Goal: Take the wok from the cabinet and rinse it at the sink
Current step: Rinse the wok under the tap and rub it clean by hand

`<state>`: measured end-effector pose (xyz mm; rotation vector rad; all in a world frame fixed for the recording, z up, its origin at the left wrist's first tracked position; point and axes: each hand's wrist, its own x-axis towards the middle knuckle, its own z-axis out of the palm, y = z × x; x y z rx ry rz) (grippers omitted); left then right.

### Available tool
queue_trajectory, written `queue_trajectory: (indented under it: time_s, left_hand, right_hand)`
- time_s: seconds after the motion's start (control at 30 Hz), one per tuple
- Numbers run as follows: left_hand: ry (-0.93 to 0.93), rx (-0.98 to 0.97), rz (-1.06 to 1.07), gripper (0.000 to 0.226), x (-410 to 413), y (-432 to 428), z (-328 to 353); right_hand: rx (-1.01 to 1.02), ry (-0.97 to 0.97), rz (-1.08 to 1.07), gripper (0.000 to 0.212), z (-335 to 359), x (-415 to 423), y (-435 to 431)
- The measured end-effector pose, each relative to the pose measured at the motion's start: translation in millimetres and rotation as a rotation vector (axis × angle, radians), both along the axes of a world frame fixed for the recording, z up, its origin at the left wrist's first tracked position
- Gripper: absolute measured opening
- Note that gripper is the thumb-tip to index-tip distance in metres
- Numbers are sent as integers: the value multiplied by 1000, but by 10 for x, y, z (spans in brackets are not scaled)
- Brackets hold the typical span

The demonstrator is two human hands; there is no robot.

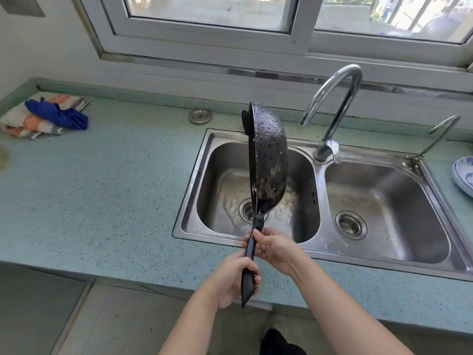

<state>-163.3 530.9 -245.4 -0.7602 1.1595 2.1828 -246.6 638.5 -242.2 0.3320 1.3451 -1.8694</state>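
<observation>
A black wok (268,155) hangs on its side above the left basin of a steel double sink (317,201), its wet, worn underside facing right with water drops on it. Its long black handle points down toward me. My left hand (235,280) grips the handle's end, and my right hand (275,248) holds the handle higher up, close to the bowl. Water pools and foams around the left basin's drain (247,210). The tall chrome faucet (332,108) arches to the right of the wok, with no stream visible from its spout.
Folded cloths with a blue rag (57,114) lie at the counter's far left. A metal sink plug (200,115) rests behind the sink. A thin second tap (435,137) and a blue-white plate (463,175) are at the right. The window frame runs behind.
</observation>
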Motion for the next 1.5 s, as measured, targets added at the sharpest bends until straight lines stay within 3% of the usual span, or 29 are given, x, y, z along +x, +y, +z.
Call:
queue_trajectory:
  time_s: [0.13,0.2,0.57,1.5]
  left_hand:
    - [116,-396,125,16,30,220,24]
    - [133,-456,180,16,62,303,4]
    - [28,-125,319,13,84,263,29]
    - [17,13,336,9,112,217,-46]
  right_hand:
    - [47,11,2,8,7,12,-15]
    - [80,26,4,8,-8,18,-1]
    - [244,162,77,9,45,4,-31]
    - [320,170,102,9,10,-3,-55]
